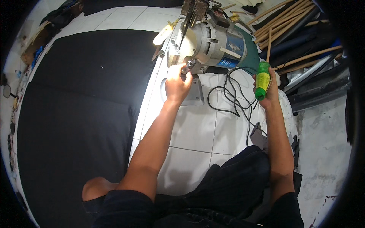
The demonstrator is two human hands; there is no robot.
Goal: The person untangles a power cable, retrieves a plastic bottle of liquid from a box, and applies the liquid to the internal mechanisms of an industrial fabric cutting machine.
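A fabric cutting machine, with a silver motor housing and a green end, stands on the white tiled floor ahead of me. My left hand is at its near side, fingers closed around a small cylindrical metal part; whether that part is fixed to the machine I cannot tell. Below the hand shows the grey base plate. Off to the right, my right hand grips a small green bottle with a yellow middle, held apart from the machine.
Black cloth covers the floor at left. A black power cord lies looped between my hands. Wooden sticks and dark rolls are piled at right. A yellowish handle-shaped object is at the machine's left side.
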